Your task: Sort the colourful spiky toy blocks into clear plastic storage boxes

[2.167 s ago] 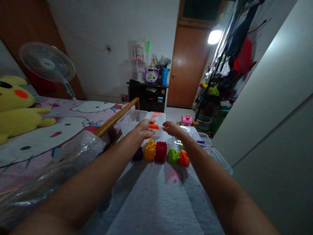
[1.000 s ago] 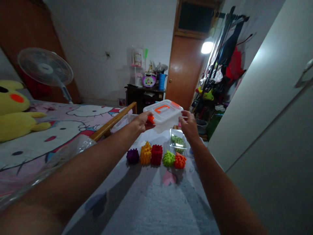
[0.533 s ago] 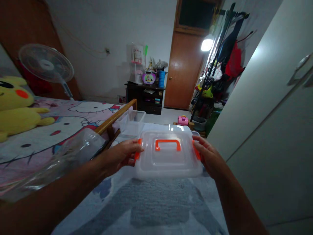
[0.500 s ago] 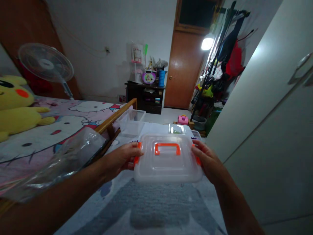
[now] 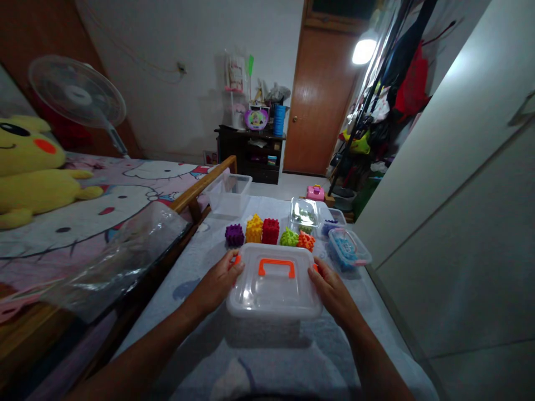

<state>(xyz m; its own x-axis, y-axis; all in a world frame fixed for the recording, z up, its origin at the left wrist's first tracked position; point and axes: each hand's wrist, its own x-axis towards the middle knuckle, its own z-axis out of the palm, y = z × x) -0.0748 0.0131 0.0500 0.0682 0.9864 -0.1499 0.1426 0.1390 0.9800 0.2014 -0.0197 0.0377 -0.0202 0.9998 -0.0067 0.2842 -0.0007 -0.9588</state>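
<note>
A clear plastic storage box (image 5: 273, 295) with an orange lid handle is held between my two hands, low over the cloth-covered surface. My left hand (image 5: 221, 278) grips its left side at the orange latch. On the opposite side, my right hand (image 5: 332, 287) is closed round the other latch. Just beyond the box stand cubes of knobbly toy blocks: purple (image 5: 234, 235), yellow (image 5: 254, 229), red (image 5: 271, 231), green (image 5: 289, 238) and orange (image 5: 306, 241). Whether the box touches the cloth I cannot tell.
An open clear bin (image 5: 229, 197) stands at the back left by the wooden bed rail (image 5: 204, 185). At right are a small lidded box of blue pieces (image 5: 346, 248) and another clear container (image 5: 304, 211). A white cabinet (image 5: 451, 234) borders the right side.
Both hands have brought the storage box lower and nearer to me, slightly leftward. The coloured block cubes and the small blue-filled box now show behind it.
</note>
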